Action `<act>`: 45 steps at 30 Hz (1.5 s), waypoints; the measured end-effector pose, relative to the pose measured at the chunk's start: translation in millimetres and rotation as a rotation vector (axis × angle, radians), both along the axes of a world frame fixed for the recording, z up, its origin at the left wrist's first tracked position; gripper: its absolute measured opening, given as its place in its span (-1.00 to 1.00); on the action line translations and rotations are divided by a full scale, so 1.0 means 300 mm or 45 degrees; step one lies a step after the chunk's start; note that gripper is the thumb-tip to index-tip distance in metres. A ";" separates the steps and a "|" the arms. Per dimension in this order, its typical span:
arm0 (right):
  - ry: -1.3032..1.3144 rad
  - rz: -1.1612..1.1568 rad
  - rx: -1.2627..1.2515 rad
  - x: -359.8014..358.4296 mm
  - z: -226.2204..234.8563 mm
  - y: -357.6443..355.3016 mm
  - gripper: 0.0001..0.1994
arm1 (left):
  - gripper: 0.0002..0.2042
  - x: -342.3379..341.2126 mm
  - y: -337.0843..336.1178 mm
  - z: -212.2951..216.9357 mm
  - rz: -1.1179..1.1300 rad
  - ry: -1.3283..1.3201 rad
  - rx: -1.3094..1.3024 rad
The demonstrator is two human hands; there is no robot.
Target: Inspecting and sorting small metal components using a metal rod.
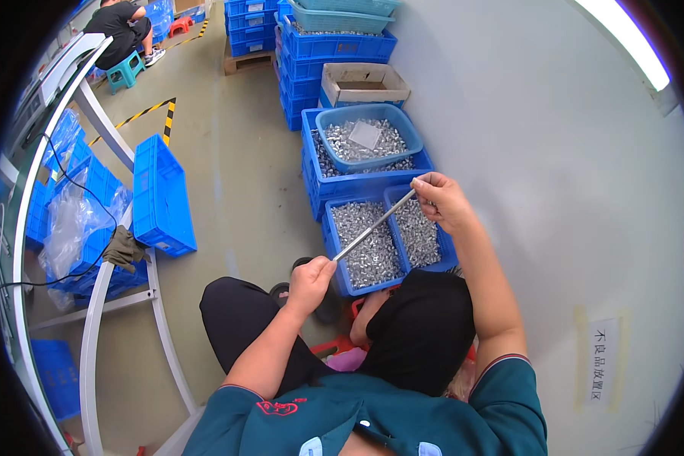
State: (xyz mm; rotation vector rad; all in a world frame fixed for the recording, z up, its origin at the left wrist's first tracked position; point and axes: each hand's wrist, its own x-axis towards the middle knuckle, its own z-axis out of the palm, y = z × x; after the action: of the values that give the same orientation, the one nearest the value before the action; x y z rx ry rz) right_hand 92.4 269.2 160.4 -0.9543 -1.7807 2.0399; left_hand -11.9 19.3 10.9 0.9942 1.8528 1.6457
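A thin silvery metal rod point(374, 227) slants between my two hands, its far end higher to the right. My left hand point(311, 285) is closed round the near end, above my knees. With fingers pinched together, my right hand point(442, 204) grips the far end. Beneath the rod stands a blue bin with a divider point(394, 232), and small silvery metal parts point(366, 247) fill both sides. Just behind it, a light blue basin point(414, 133) of similar parts, with a clear square piece point(365, 134) on top, rests in a larger blue crate point(312, 185).
Stacked blue crates point(300, 80) and an open whitish box point(365, 74) stand farther back along the pale wall point(524, 152). At left are a white table frame point(91, 357), an upended blue crate point(162, 194) and a black cable point(91, 196). A person point(118, 26) sits on a green stool point(125, 70).
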 end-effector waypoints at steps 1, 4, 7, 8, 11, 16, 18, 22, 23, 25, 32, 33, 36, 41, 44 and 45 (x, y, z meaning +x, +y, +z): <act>0.001 -0.039 0.017 -0.007 -0.004 -0.003 -0.84 | -0.77 0.004 0.003 0.007 0.038 0.069 -0.023; -0.005 -0.102 0.053 -0.015 -0.010 -0.006 -0.83 | -0.76 0.009 0.011 0.008 0.084 0.163 -0.054; 0.030 -0.105 0.050 -0.003 -0.003 0.001 -0.84 | -0.74 0.015 0.028 0.006 0.047 0.105 0.008; 0.078 -0.084 0.032 0.004 0.001 0.004 -0.84 | -0.71 0.015 0.033 0.006 0.002 0.027 0.080; 0.213 0.009 -0.086 0.023 0.000 0.019 -0.85 | -0.69 -0.012 0.026 -0.007 -0.449 -0.832 -0.049; 0.228 -0.039 -0.190 0.028 0.019 0.000 -0.87 | -0.69 -0.014 0.031 0.011 -0.543 -1.075 -0.096; 0.268 -0.011 -0.253 0.033 0.026 0.000 -0.86 | -0.69 -0.007 0.032 0.012 -0.543 -1.075 -0.087; 0.137 -0.159 0.076 0.020 -0.014 -0.001 -0.83 | -0.70 0.029 0.053 -0.022 -0.340 -0.700 0.009; 0.137 -0.161 0.073 0.012 -0.019 -0.009 -0.83 | -0.71 0.037 0.055 -0.020 -0.232 -0.475 0.088; -0.005 -0.021 0.083 -0.002 -0.030 -0.025 -0.88 | -0.72 0.031 0.059 -0.021 -0.215 -0.445 0.061; -0.215 0.274 -0.706 0.008 -0.142 0.024 -0.81 | -0.71 0.010 0.074 -0.036 -0.158 -0.486 0.022; -0.148 0.163 -0.895 0.008 -0.149 0.045 -0.80 | -0.71 0.005 0.073 -0.037 -0.157 -0.483 0.009; -0.085 -0.073 -1.037 0.013 -0.167 0.060 -0.79 | -0.71 0.009 0.063 -0.020 -0.178 -0.637 -0.001; -0.374 -0.009 -1.108 0.006 -0.242 0.094 -0.82 | -0.71 0.005 0.061 -0.020 -0.174 -0.778 0.012; -0.141 0.050 -1.050 -0.006 -0.187 0.079 -0.81 | -0.71 0.000 0.054 -0.018 -0.161 -0.754 0.022; -0.081 0.038 -1.074 -0.007 -0.162 0.067 -0.83 | -0.72 -0.003 0.048 -0.010 -0.154 -0.765 -0.010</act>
State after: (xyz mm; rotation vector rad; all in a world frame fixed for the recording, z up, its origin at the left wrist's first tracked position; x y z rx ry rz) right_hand 90.3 289.2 111.8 -1.1884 -0.9073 2.8556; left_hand -12.9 33.9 7.8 0.5101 1.3669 1.6298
